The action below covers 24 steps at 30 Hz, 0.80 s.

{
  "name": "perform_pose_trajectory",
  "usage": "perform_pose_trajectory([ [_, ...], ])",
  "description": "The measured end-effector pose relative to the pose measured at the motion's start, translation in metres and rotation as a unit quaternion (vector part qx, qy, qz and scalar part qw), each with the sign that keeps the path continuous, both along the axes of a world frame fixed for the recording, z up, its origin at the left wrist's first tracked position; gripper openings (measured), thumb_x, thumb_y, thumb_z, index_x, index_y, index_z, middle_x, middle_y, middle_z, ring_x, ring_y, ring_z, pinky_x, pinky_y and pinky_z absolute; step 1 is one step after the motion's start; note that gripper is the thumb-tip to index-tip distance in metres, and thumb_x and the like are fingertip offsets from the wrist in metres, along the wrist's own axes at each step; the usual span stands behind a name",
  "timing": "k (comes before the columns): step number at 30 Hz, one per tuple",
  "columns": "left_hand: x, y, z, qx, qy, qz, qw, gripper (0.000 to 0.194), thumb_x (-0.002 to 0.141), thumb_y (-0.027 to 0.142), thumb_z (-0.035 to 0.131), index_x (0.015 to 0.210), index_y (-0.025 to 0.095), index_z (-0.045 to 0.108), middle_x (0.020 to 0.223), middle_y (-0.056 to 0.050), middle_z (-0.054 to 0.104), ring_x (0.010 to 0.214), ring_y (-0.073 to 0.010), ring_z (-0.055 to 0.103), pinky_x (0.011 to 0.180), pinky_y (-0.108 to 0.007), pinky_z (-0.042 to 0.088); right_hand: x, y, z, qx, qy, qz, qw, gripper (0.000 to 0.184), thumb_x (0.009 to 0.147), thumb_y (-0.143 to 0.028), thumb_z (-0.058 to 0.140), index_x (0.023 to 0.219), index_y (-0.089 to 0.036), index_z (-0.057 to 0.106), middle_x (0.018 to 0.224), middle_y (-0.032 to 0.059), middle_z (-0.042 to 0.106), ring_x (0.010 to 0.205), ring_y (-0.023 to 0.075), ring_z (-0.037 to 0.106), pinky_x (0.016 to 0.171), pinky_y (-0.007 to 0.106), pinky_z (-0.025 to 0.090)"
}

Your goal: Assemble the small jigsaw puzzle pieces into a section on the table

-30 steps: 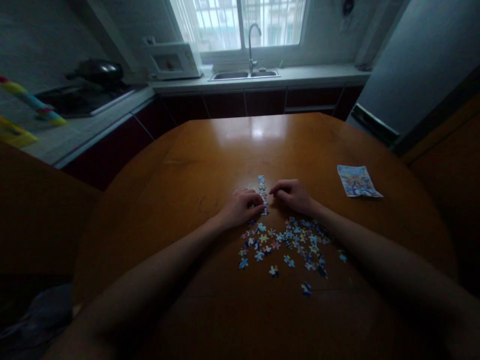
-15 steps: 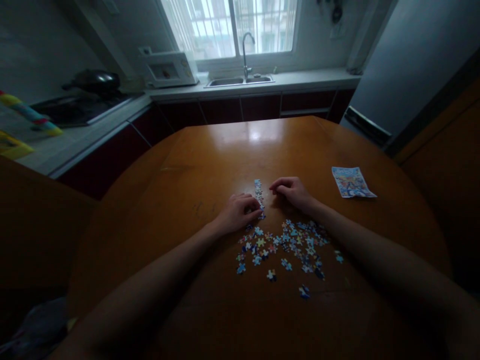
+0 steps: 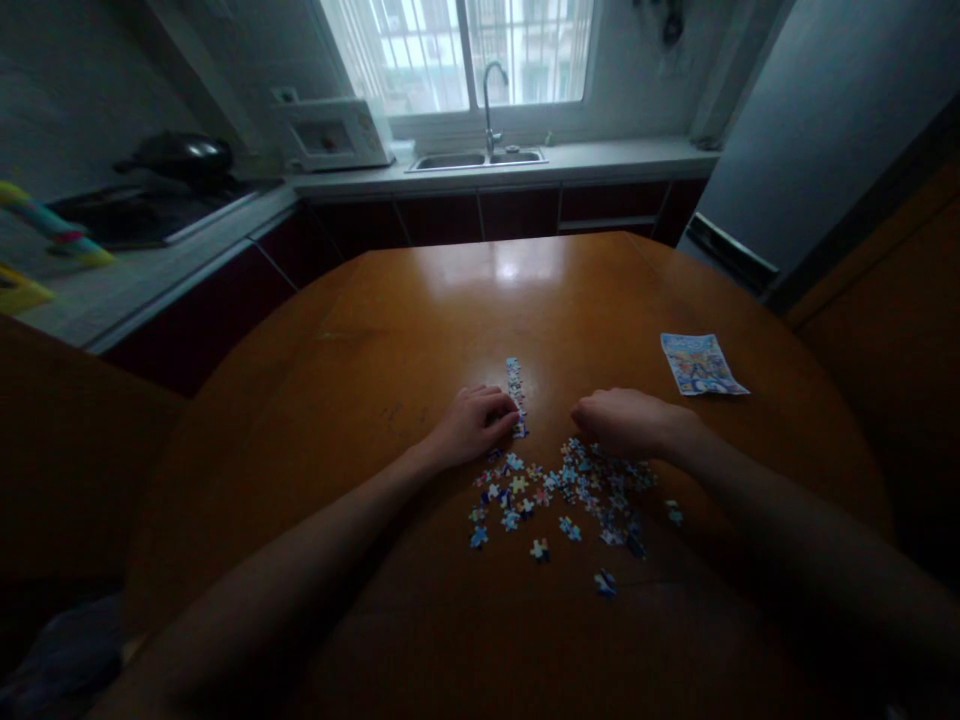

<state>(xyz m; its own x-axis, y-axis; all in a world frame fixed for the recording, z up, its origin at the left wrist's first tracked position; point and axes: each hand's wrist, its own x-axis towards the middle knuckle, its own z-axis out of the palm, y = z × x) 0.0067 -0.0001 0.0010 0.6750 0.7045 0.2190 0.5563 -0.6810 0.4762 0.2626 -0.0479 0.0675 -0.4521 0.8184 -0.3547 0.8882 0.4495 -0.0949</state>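
Note:
A narrow strip of joined puzzle pieces [image 3: 514,385] lies on the round wooden table [image 3: 420,330]. My left hand [image 3: 472,425] rests with curled fingers against the strip's near end, fingertips touching it. Several loose puzzle pieces [image 3: 559,495] are scattered just in front of both hands. My right hand [image 3: 626,422] hovers with bent fingers over the far edge of that scatter, a short way right of the strip. Whether it holds a piece is hidden by the fingers.
A printed picture sheet [image 3: 699,364] lies on the table at the right. Behind the table run a counter with a sink [image 3: 480,158], a microwave [image 3: 334,133] and a stove with a wok [image 3: 180,160]. A refrigerator [image 3: 810,130] stands at right.
My right hand has drawn back from beside the strip toward me and to the right, over the loose pieces. My left hand has stayed at the strip's near end.

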Motion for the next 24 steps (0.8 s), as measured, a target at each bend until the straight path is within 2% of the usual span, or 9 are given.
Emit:
perform_pose_trajectory([
  [4,-0.001,0.001,0.0,0.008,0.001,0.002,1.0,0.018,0.096,0.034,0.059,0.088,0.021,0.068,0.085,-0.001,0.068,0.084,-0.0183,0.059,0.078,-0.033,0.04,-0.005,0.002,0.0,-0.039,-0.011,0.017,0.999,0.017,0.076,-0.011,0.061,0.087,-0.016,0.073,0.086,0.0129,0.074,0.069,0.0222,0.066,0.054,0.03,0.035],
  [7,-0.001,0.001,0.0,0.01,-0.001,-0.003,1.0,0.018,0.096,0.033,0.059,0.087,0.021,0.068,0.084,-0.001,0.068,0.083,-0.0182,0.058,0.077,-0.032,0.04,-0.006,0.003,-0.001,-0.053,-0.003,0.012,0.999,0.019,0.076,-0.011,0.061,0.09,-0.016,0.073,0.087,0.0129,0.073,0.07,0.0211,0.066,0.056,0.029,0.037],
  [11,-0.001,0.001,-0.001,0.016,-0.007,-0.006,1.0,0.018,0.096,0.032,0.059,0.086,0.02,0.068,0.084,-0.002,0.068,0.083,-0.0181,0.058,0.077,-0.032,0.039,-0.004,0.004,0.0,-0.062,0.012,0.005,0.998,0.017,0.073,-0.007,0.061,0.083,-0.015,0.073,0.08,0.0111,0.072,0.059,0.016,0.06,0.052,0.027,0.034],
  [14,0.0,0.002,-0.001,0.019,-0.014,-0.01,1.0,0.019,0.096,0.032,0.058,0.085,0.02,0.068,0.082,-0.002,0.067,0.082,-0.0178,0.058,0.076,-0.032,0.04,0.0,0.011,0.001,-0.081,0.059,0.01,0.995,0.013,0.072,-0.006,0.063,0.074,-0.015,0.072,0.071,0.0076,0.069,0.053,0.0127,0.053,0.049,0.027,0.033],
  [16,0.0,0.001,-0.001,0.015,-0.018,-0.008,1.0,0.018,0.095,0.031,0.059,0.085,0.02,0.068,0.081,-0.001,0.067,0.081,-0.0175,0.058,0.076,-0.031,0.04,0.002,0.021,0.0,-0.087,0.139,0.007,0.986,0.012,0.073,-0.008,0.065,0.076,-0.015,0.073,0.067,0.0045,0.067,0.053,0.0117,0.051,0.051,0.027,0.034],
  [18,0.001,-0.001,-0.002,0.004,-0.035,0.006,0.999,0.013,0.094,0.029,0.061,0.088,0.02,0.068,0.079,-0.001,0.065,0.077,-0.0163,0.057,0.073,-0.03,0.041,0.001,0.032,-0.004,-0.084,0.266,-0.004,0.96,0.013,0.077,-0.011,0.064,0.083,-0.015,0.075,0.065,0.0019,0.065,0.055,0.0112,0.051,0.053,0.026,0.037],
  [21,0.001,-0.004,-0.003,-0.008,-0.105,0.055,0.993,0.013,0.093,0.028,0.063,0.101,0.019,0.068,0.075,0.001,0.059,0.068,-0.0136,0.054,0.067,-0.027,0.043,-0.004,0.045,-0.016,-0.12,0.47,-0.015,0.875,0.013,0.082,-0.021,0.066,0.091,-0.015,0.074,0.073,0.0015,0.068,0.063,0.0118,0.056,0.059,0.026,0.044],
  [24,0.0,-0.006,-0.003,0.026,-0.166,0.093,0.981,0.025,0.089,0.032,0.071,0.111,0.021,0.066,0.081,0.0,0.061,0.073,-0.0149,0.055,0.066,-0.027,0.046,-0.013,0.048,-0.032,-0.135,0.579,-0.07,0.801,0.018,0.078,-0.03,0.075,0.09,-0.016,0.072,0.072,0.0009,0.068,0.064,0.012,0.059,0.061,0.027,0.048],
])
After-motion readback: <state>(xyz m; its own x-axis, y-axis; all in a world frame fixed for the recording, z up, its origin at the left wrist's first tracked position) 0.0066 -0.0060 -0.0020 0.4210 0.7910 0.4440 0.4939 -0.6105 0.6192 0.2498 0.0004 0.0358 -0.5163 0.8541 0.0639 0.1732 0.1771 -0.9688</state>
